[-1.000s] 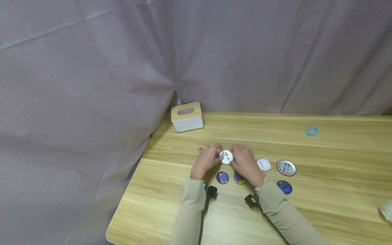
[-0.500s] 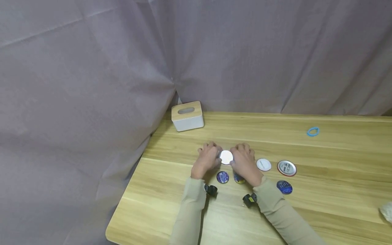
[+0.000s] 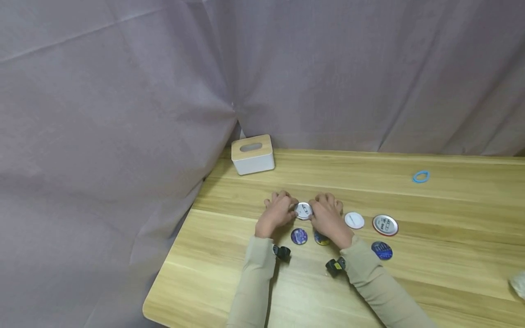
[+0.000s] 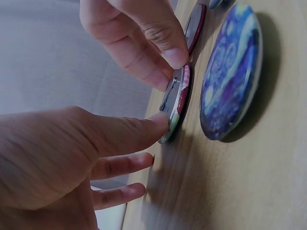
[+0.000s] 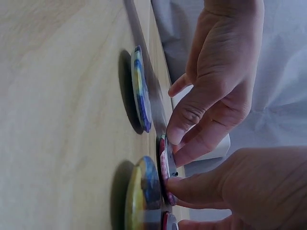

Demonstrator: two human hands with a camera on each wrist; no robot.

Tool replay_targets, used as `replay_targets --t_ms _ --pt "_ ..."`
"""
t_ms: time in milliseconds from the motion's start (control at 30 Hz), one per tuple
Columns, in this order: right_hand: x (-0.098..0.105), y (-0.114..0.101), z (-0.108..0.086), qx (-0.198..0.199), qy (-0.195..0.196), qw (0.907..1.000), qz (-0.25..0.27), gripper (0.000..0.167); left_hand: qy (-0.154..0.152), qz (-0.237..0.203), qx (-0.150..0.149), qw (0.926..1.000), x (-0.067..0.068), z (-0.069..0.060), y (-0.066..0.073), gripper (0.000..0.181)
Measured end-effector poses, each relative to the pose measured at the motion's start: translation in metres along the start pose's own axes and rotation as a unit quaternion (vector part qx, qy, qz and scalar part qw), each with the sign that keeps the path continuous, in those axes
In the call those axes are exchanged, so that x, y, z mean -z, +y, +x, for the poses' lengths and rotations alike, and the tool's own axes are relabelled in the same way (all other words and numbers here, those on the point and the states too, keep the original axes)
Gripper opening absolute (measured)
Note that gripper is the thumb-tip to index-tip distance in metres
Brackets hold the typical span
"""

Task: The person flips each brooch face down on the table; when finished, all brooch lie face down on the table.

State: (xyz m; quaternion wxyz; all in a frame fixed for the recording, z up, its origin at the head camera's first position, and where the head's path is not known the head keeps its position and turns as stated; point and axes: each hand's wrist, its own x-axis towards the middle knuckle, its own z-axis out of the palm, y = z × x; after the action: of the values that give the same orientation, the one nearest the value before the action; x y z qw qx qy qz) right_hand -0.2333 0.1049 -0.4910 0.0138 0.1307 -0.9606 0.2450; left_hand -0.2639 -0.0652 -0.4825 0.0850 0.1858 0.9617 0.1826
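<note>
A round pin-back badge (image 3: 303,211) sits between my two hands at the tabletop, its silvery printed back facing up. My left hand (image 3: 279,213) pinches its left edge; in the left wrist view the thumb (image 4: 139,132) lies on the rim. From the other side my right hand (image 3: 327,216) grips the right edge with thumb and finger. The badge's pin and a pink, red and green rim show in the left wrist view. Just nearer to me lie a blue-purple swirl badge (image 3: 299,236) and a blue-yellow badge (image 3: 321,238), the latter partly hidden under my right hand.
Right of my hands are a white-backed badge (image 3: 354,220), a larger red-rimmed badge (image 3: 385,225) and a dark blue badge (image 3: 382,250). A tissue box (image 3: 253,155) stands at the back left, a blue ring (image 3: 420,176) at the back right. A whitish object (image 3: 518,284) is at the right edge.
Both hands keep hold of the badge in nearly the same spot. Its back flared white with glare half a second ago; now its print shows again. The other badges stay put.
</note>
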Motion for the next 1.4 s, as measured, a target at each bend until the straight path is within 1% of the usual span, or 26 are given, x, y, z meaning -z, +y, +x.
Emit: replay_targets --t_ms 200,300,433,533,667,800,900,967,1167,1233,1400 --pt "0.001 0.000 -0.003 0.013 0.000 0.9998 -0.015 0.034 -0.010 -0.008 -0.003 0.9999 0.002 -0.001 -0.003 0.031" --pt "0.005 -0.003 -0.004 0.020 0.002 0.9996 -0.017 0.035 -0.013 -0.018 0.002 0.9998 0.005 -0.001 -0.004 0.036" --pt "0.010 -0.007 -0.006 0.031 0.008 0.9993 -0.020 0.034 -0.009 -0.036 0.008 0.9993 0.009 -0.002 -0.003 0.046" --pt "0.014 -0.009 -0.006 0.043 0.011 0.9988 -0.022 0.033 -0.002 -0.042 0.007 0.9991 0.012 -0.002 -0.001 0.046" --pt "0.018 -0.013 -0.008 0.054 0.011 0.9984 -0.015 0.030 0.004 -0.037 0.011 0.9992 0.014 -0.005 -0.001 0.046" --pt "0.017 -0.016 -0.013 0.057 0.011 0.9983 -0.011 0.029 0.015 -0.025 0.004 0.9996 0.010 -0.012 0.000 0.044" --pt "0.013 -0.018 -0.020 0.056 -0.001 0.9983 -0.016 0.034 0.026 -0.016 -0.006 0.9995 0.004 -0.018 0.000 0.041" --pt "0.010 -0.021 -0.022 0.057 -0.009 0.9982 -0.018 0.035 0.033 -0.013 -0.012 0.9993 0.002 -0.022 -0.002 0.039" --pt "0.004 -0.029 -0.029 0.082 -0.008 0.9962 -0.029 0.021 0.046 -0.006 -0.029 0.9985 0.002 -0.033 -0.004 0.038" --pt "0.003 -0.029 -0.033 0.088 -0.011 0.9954 -0.036 0.022 0.042 -0.001 -0.034 0.9985 0.003 -0.037 -0.003 0.038" --pt "0.000 -0.028 -0.039 0.097 -0.019 0.9941 -0.046 0.034 0.023 0.011 -0.048 0.9985 0.002 -0.049 0.000 0.041"
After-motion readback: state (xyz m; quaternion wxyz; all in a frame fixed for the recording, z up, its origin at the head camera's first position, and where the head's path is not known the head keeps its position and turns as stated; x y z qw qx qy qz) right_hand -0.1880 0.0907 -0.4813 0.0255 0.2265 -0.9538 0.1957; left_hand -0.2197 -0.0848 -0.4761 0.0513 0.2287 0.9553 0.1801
